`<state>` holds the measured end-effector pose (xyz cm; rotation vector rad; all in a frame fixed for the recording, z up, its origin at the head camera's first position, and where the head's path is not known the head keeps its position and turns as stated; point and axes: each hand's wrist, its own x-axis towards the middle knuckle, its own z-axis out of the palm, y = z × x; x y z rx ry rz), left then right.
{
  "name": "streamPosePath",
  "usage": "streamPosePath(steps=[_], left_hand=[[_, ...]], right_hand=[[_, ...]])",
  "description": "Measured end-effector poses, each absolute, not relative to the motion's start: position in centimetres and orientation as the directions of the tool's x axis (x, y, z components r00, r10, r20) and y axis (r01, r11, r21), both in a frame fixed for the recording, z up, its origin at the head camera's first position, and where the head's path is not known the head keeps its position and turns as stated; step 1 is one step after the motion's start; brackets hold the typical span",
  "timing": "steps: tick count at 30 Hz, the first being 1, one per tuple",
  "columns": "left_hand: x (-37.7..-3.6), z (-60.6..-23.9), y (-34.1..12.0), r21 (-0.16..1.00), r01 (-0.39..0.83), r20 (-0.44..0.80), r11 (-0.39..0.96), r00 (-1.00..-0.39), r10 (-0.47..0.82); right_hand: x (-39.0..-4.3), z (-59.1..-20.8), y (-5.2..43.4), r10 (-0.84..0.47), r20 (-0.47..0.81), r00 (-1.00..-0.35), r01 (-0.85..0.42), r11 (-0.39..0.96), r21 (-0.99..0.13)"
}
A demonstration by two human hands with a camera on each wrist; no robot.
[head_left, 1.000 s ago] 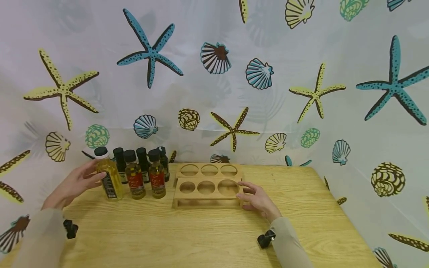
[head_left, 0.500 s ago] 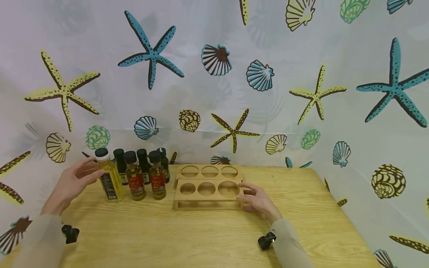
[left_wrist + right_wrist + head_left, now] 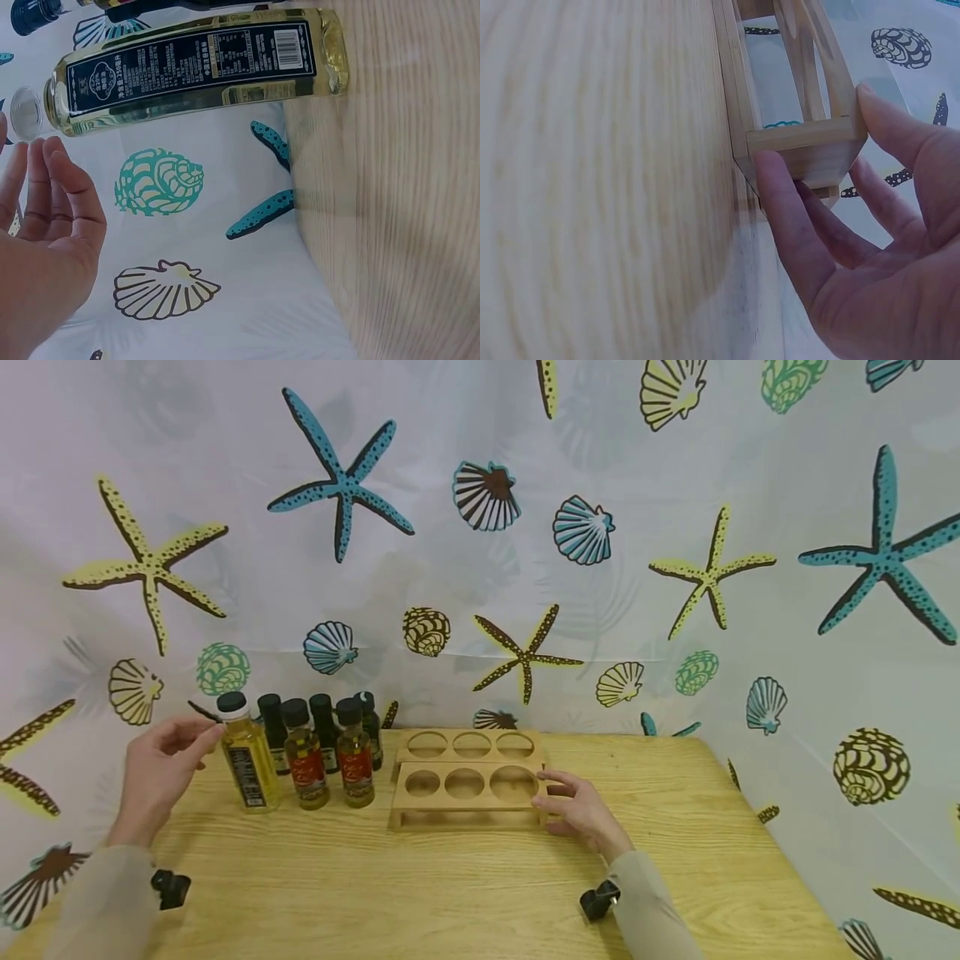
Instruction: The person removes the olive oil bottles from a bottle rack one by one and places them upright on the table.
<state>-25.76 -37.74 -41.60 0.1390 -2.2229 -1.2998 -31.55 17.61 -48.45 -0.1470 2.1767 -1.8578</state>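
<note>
The left hand (image 3: 161, 764) is open, fingers straight and loosely spread, holding nothing — it hangs just left of the tall oil bottle (image 3: 246, 755), fingertips level with the bottle's neck. From the left wrist view the fingers (image 3: 56, 187) stand apart from the glass, close to the cap end but with a gap between.

The right hand (image 3: 581, 810) lies at the right end of the wooden rack (image 3: 467, 781). Its grip is half open: the thumb (image 3: 791, 225) presses the end block near the worktop (image 3: 450, 885), and a finger (image 3: 900, 131) rests on the far side, so the rack's end sits lightly between them.

The oil bottle stands upright on the worktop, at the left of a cluster of smaller bottles (image 3: 330, 752). It holds clear yellow oil, has a black cap and a dark label with white print and a barcode (image 3: 187, 64).

The rack is pale wood, two stepped rows of three round holes, all empty, just right of the bottles. Behind everything hangs a curtain (image 3: 525, 527) printed with starfish and shells.
</note>
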Motion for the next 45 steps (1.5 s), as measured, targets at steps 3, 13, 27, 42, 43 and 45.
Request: streamPosePath(steps=[3,13,27,42,43,45], left_hand=[[-25.8,-41.7,-37.6,0.842,0.171,0.396,0.512,-0.84,-0.371],[-25.5,-42.5,-36.6,0.856,0.186,0.377,0.482,-0.862,-0.338],[-25.9,-42.8,-32.4,0.88,0.228,0.351,0.416,-0.903,-0.249],[-26.8,-42.7,-28.0,0.839,0.248,0.366,0.485,-0.916,-0.166],[-26.8,-42.7,-27.6,0.835,0.254,0.367,0.488,-0.918,-0.15],[-26.9,-42.9,-26.9,0.83,0.265,0.362,0.49,-0.925,-0.113]], right_hand=[[-31.6,-48.4,17.6,-0.251,-0.139,-0.958,0.098,0.171,-0.98],[-31.6,-48.1,17.1,-0.249,-0.133,-0.959,0.092,0.171,-0.981],[-31.4,-48.3,16.5,-0.153,-0.021,-0.988,-0.007,0.178,-0.984],[-31.6,-47.5,16.0,-0.083,0.032,-0.996,-0.049,0.212,-0.976],[-31.6,-47.5,16.0,-0.08,0.038,-0.996,-0.055,0.215,-0.975],[-31.6,-47.5,15.9,-0.074,0.062,-0.995,-0.078,0.232,-0.97]])
